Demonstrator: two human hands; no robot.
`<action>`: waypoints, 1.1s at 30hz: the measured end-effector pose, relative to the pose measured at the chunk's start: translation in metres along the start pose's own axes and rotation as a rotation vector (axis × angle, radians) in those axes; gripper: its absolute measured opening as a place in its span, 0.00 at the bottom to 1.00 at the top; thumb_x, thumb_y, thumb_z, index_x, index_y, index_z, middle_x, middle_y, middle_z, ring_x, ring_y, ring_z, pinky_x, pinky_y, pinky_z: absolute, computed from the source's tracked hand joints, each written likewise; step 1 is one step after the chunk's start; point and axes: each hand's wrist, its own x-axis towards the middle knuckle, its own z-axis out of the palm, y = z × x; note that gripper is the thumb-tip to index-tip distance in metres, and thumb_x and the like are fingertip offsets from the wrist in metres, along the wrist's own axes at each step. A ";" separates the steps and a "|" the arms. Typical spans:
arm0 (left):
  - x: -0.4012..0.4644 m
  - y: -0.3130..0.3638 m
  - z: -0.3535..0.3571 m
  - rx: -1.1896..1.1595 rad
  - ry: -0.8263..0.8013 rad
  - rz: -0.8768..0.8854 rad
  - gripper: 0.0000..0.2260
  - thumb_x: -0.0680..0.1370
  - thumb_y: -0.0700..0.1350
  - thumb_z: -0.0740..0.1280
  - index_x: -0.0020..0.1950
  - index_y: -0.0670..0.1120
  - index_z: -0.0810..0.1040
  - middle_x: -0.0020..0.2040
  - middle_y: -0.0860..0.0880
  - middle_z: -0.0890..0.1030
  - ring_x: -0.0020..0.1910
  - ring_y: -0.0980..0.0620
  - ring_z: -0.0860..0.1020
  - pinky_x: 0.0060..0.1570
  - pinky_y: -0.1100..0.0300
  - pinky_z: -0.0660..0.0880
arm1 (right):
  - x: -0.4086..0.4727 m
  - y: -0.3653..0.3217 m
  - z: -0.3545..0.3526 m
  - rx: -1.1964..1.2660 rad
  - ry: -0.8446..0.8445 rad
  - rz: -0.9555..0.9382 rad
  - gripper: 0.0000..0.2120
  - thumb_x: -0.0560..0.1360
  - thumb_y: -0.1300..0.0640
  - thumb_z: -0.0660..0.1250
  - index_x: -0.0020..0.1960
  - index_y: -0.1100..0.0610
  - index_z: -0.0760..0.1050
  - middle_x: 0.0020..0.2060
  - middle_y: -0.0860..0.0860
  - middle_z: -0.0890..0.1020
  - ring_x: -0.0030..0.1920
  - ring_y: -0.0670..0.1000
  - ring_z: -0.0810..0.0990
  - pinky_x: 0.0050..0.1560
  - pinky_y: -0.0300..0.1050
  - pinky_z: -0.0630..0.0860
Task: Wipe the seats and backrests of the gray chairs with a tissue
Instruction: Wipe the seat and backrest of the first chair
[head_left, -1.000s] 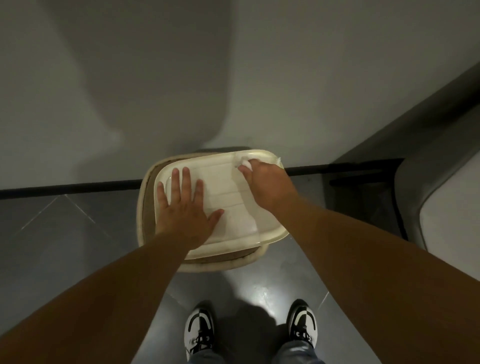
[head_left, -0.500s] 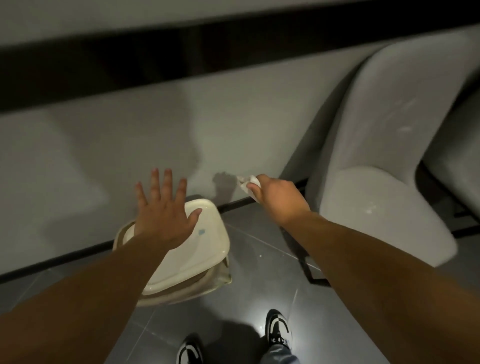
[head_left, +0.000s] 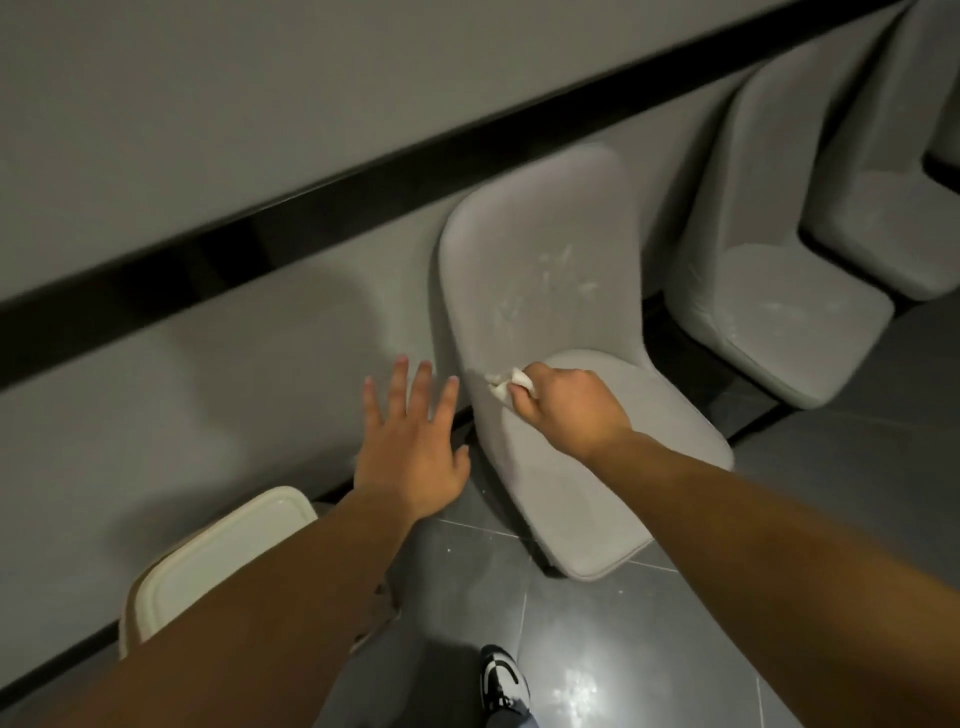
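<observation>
Our right hand (head_left: 566, 402) curled around the tissue (head_left: 506, 385) on the gray chair (head_left: 576, 312) seat, our left hand (head_left: 410, 441) spread wide, holding nothing.

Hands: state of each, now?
Left hand: open, fingers spread, holding nothing.
Right hand: grips the tissue on the gray chair seat.

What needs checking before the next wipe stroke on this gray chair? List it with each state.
1. Tissue gripped by the right hand: ok.
2. Tissue touching the nearest gray chair, at the seat's back left edge: ok.
3. Left hand free, fingers spread, off the chair: ok.
4. White marks on the backrest cleaned: not ok, streaks show.
5. Tissue clean enough to go on: cannot tell.
6. Next chair wiped: not ok, pale marks on its seat.
</observation>
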 end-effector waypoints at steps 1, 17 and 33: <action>0.005 0.011 -0.004 0.001 -0.001 0.016 0.37 0.76 0.62 0.58 0.80 0.50 0.51 0.80 0.41 0.49 0.78 0.37 0.39 0.72 0.34 0.38 | -0.001 0.013 -0.005 0.002 0.015 0.017 0.19 0.82 0.44 0.58 0.55 0.59 0.76 0.43 0.60 0.84 0.44 0.65 0.81 0.41 0.52 0.71; 0.080 0.083 0.015 0.008 -0.112 0.178 0.36 0.76 0.65 0.53 0.80 0.49 0.51 0.79 0.42 0.52 0.78 0.38 0.41 0.73 0.36 0.40 | 0.007 0.119 -0.015 -0.039 -0.003 0.308 0.20 0.83 0.43 0.54 0.56 0.58 0.75 0.41 0.58 0.82 0.42 0.60 0.80 0.40 0.51 0.74; 0.127 0.091 0.046 0.039 -0.247 0.258 0.38 0.77 0.67 0.47 0.81 0.48 0.47 0.80 0.41 0.49 0.77 0.37 0.37 0.70 0.34 0.32 | 0.050 0.141 -0.026 -0.042 -0.083 0.415 0.19 0.84 0.42 0.53 0.58 0.56 0.73 0.38 0.53 0.77 0.39 0.55 0.80 0.39 0.47 0.76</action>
